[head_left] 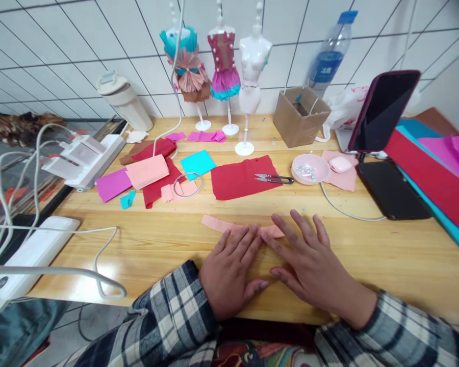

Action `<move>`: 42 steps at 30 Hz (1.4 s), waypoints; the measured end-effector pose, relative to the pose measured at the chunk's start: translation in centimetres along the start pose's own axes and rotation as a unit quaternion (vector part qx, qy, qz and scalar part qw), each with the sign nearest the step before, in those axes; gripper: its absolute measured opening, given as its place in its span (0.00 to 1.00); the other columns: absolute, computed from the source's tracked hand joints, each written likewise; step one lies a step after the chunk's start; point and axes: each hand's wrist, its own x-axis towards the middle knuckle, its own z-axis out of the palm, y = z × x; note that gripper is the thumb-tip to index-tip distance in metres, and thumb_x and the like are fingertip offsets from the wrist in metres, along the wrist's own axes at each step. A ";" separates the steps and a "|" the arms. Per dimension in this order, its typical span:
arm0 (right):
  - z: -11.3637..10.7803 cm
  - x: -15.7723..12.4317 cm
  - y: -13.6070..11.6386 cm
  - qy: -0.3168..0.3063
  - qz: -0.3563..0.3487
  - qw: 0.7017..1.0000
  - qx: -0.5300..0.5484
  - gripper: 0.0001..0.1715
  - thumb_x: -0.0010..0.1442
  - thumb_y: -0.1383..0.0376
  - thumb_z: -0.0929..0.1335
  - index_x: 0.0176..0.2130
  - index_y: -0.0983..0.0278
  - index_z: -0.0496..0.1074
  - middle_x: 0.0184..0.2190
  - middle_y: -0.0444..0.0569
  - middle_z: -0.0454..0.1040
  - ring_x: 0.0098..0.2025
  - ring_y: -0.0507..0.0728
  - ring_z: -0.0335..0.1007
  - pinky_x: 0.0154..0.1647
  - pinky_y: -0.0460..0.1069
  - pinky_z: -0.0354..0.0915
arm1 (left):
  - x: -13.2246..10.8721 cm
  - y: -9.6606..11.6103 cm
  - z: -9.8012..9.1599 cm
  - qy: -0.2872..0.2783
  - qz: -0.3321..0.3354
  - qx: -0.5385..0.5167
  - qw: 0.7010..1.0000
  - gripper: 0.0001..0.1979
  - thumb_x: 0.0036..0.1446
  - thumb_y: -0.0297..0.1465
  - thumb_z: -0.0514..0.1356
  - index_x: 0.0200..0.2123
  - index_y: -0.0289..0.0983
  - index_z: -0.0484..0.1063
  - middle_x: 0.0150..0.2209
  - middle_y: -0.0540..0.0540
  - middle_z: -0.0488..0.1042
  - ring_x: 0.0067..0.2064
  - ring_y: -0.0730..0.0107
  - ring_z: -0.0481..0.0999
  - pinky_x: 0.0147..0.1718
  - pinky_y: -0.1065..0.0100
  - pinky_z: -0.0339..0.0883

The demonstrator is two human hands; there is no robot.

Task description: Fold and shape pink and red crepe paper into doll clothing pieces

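A narrow strip of salmon-pink crepe paper (pixel 219 224) lies flat on the wooden table, running left to right. My left hand (pixel 231 272) rests palm down with its fingertips on the strip's middle, fingers stretched out. My right hand (pixel 309 260) lies spread out, its index fingertip touching the strip near the right end. Beyond the hands is a red crepe paper sheet (pixel 240 178), with small black-handled thread snips (pixel 274 179) across its right part. A pink dish (pixel 311 169) of small shiny beads stands beside the snips.
Three mini dress forms, one white and undressed (pixel 250 71), stand at the back. Folded paper pieces (pixel 147 172) and a metal ring (pixel 188 185) lie left. Right are a cardboard box (pixel 301 117), a propped phone (pixel 384 112) and a black device (pixel 393 191). Cables and a power strip (pixel 94 160) occupy the left edge.
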 end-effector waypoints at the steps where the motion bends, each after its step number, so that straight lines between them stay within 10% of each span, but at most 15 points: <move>1: 0.2 -0.1 -0.1 -0.005 0.001 1.000 -0.006 0.34 0.62 0.52 0.63 0.65 0.55 0.57 0.70 0.50 0.45 0.70 0.72 0.33 0.63 0.74 0.35 | 0.1 0.0 -0.1 -0.010 -0.002 -0.003 1.000 0.40 0.63 0.54 0.42 0.69 0.35 0.42 0.70 0.45 0.45 0.69 0.60 0.46 0.66 0.57 0.32; 19: -0.2 -0.7 3.5 0.003 0.083 0.996 -0.036 0.21 0.66 0.58 0.60 0.57 0.48 0.68 0.70 0.46 0.44 0.69 0.69 0.41 0.62 0.74 0.36 | 0.2 0.5 -0.4 -0.037 -0.031 0.007 0.999 0.39 0.62 0.55 0.40 0.68 0.38 0.46 0.70 0.43 0.43 0.69 0.52 0.48 0.64 0.41 0.35; 28: 0.0 0.3 1.1 -0.018 -0.015 1.000 -0.008 0.32 0.64 0.52 0.61 0.64 0.56 0.58 0.70 0.47 0.46 0.70 0.67 0.36 0.64 0.70 0.37 | 0.3 0.4 -0.3 -0.029 -0.028 0.013 0.999 0.40 0.62 0.54 0.44 0.69 0.38 0.42 0.70 0.40 0.44 0.68 0.51 0.48 0.62 0.39 0.39; 42: 0.5 1.2 0.0 -0.027 0.061 0.998 -0.005 0.29 0.67 0.53 0.58 0.65 0.52 0.57 0.71 0.44 0.41 0.70 0.66 0.35 0.64 0.71 0.38 | -0.1 -0.5 0.3 0.002 -0.019 0.030 0.999 0.39 0.60 0.55 0.47 0.68 0.42 0.46 0.69 0.36 0.47 0.67 0.45 0.51 0.59 0.39 0.45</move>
